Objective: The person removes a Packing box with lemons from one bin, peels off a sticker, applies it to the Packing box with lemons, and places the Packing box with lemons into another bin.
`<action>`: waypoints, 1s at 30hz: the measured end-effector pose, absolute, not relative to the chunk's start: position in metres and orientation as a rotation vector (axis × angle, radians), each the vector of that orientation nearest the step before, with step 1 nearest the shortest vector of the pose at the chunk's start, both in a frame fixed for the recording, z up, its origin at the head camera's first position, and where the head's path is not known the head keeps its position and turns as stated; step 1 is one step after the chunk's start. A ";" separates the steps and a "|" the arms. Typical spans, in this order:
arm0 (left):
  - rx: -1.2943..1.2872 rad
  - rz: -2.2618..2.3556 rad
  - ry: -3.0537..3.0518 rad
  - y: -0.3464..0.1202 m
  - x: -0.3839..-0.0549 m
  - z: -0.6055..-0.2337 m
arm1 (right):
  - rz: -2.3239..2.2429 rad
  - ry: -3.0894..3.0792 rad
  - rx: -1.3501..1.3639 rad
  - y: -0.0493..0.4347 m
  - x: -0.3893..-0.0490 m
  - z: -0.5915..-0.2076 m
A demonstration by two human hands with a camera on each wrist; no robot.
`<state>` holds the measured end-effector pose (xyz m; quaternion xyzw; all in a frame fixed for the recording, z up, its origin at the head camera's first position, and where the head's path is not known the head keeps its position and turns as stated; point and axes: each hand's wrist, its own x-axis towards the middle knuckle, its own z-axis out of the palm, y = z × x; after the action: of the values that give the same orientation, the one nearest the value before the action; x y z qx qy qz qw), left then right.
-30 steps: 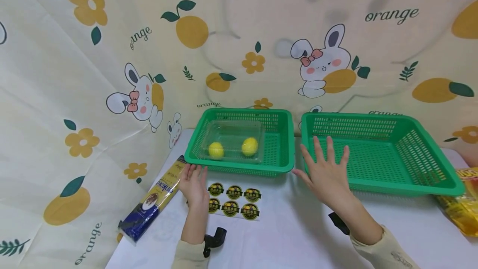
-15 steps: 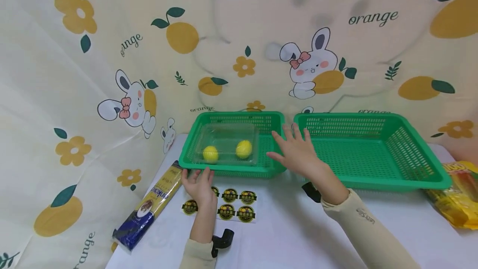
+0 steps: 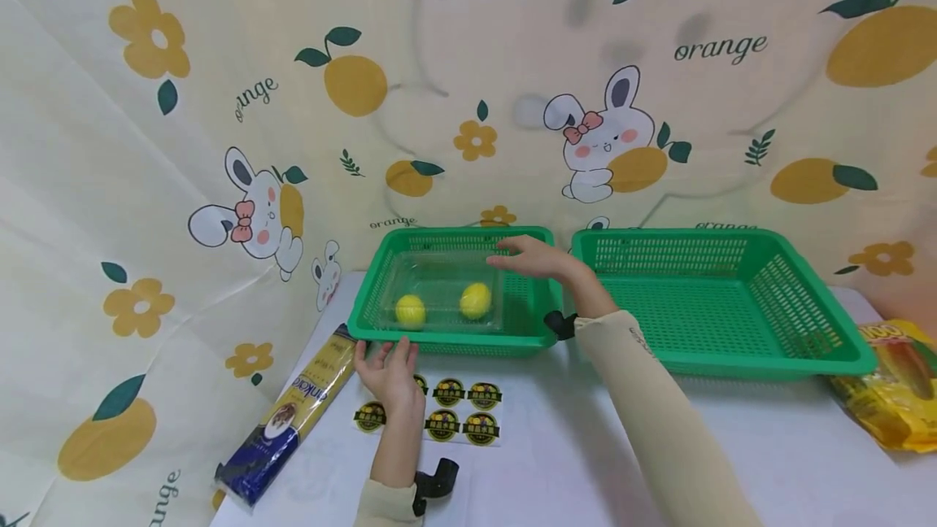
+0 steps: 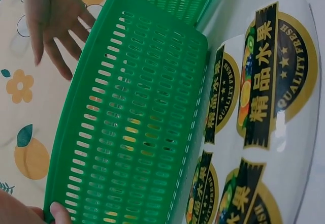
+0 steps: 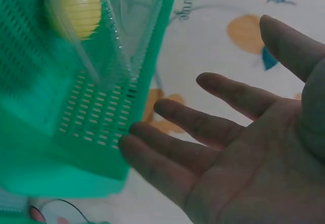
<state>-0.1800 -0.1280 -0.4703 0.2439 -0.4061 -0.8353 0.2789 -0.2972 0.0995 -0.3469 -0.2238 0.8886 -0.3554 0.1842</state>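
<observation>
A clear plastic box point(image 3: 442, 267) lies in the left green basket point(image 3: 454, 338). Inside the box are two round yellow fruits, one on the left point(image 3: 410, 311) and one on the right point(image 3: 476, 300). My left hand point(image 3: 391, 381) has its fingertips at the basket's front rim, palm turned up; in the left wrist view one fingertip point(image 4: 60, 214) overlaps that rim. My right hand point(image 3: 530, 257) hovers above the basket's right side, fingers pointing left toward the box. In the right wrist view its fingers point(image 5: 203, 122) are spread apart and hold nothing.
A second green basket point(image 3: 732, 364) stands to the right, with a yellow packet point(image 3: 904, 381) beyond it. A sheet of round stickers point(image 3: 483, 409) lies before the left basket. A blue and gold packet point(image 3: 285, 421) lies at the left. Printed cloth point(image 3: 439, 47) hangs behind.
My right hand has moved left, from the front of the right basket to above the left one. My left hand stays at the front rim. The view has shifted slightly.
</observation>
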 end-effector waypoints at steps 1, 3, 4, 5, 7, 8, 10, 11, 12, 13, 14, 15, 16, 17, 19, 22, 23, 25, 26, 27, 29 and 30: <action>0.653 -2.241 -1.088 -0.128 -0.180 -0.470 | -1.010 2.488 -0.617 0.098 -0.301 -0.347; 0.651 -2.245 -1.081 -0.128 -0.182 -0.470 | -1.040 2.447 -0.566 0.095 -0.309 -0.348; 0.652 -2.247 -1.079 -0.128 -0.183 -0.470 | -1.056 2.425 -0.535 0.095 -0.312 -0.349; 0.654 -2.248 -1.079 -0.128 -0.184 -0.470 | -1.069 2.406 -0.506 0.094 -0.314 -0.350; 0.661 -2.250 -1.076 -0.128 -0.185 -0.470 | -1.120 2.358 -0.436 0.092 -0.320 -0.353; 0.663 -2.251 -1.077 -0.128 -0.185 -0.470 | -1.156 2.328 -0.398 0.091 -0.322 -0.355; 0.671 -2.248 -1.083 -0.129 -0.186 -0.470 | -1.228 2.274 -0.333 0.089 -0.326 -0.360; 0.674 -2.245 -1.086 -0.129 -0.186 -0.469 | -1.270 2.247 -0.303 0.088 -0.328 -0.363; 0.675 -2.243 -1.088 -0.129 -0.186 -0.469 | -1.310 2.224 -0.275 0.087 -0.330 -0.366; 0.674 -2.241 -1.089 -0.130 -0.186 -0.469 | -1.346 2.207 -0.253 0.086 -0.331 -0.369; 0.672 -2.240 -1.088 -0.130 -0.186 -0.469 | -1.388 2.186 -0.227 0.086 -0.333 -0.372; 0.669 -2.239 -1.089 -0.131 -0.186 -0.469 | -1.427 2.167 -0.203 0.085 -0.336 -0.376; 0.667 -2.239 -1.091 -0.131 -0.185 -0.469 | -1.463 2.149 -0.175 0.084 -0.337 -0.379; 0.664 -2.240 -1.093 -0.131 -0.185 -0.469 | -1.495 2.130 -0.149 0.083 -0.339 -0.382; 0.663 -2.244 -1.097 -0.132 -0.183 -0.469 | -1.535 2.096 -0.102 0.081 -0.341 -0.388; 0.673 -2.248 -1.104 -0.132 -0.180 -0.469 | -1.558 2.056 -0.060 0.080 -0.343 -0.395; 0.673 -2.248 -1.104 -0.131 -0.179 -0.470 | -1.561 2.045 -0.054 0.079 -0.343 -0.396; 0.674 -2.247 -1.106 -0.131 -0.178 -0.470 | -1.566 2.034 -0.049 0.078 -0.343 -0.398; 0.672 -2.245 -1.108 -0.131 -0.178 -0.470 | -1.568 2.029 -0.046 0.077 -0.343 -0.399; 0.670 -2.244 -1.109 -0.130 -0.178 -0.470 | -1.571 2.023 -0.039 0.077 -0.344 -0.399; 0.664 -2.243 -1.108 -0.131 -0.178 -0.470 | -1.576 2.013 -0.029 0.075 -0.346 -0.400; 0.662 -2.244 -1.105 -0.131 -0.178 -0.470 | -1.577 2.010 -0.025 0.075 -0.346 -0.401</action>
<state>-0.1777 -0.1309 -0.4698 0.2460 -0.4108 -0.8343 0.2735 -0.3465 0.0749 -0.4006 -0.0092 0.7532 -0.5909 0.2890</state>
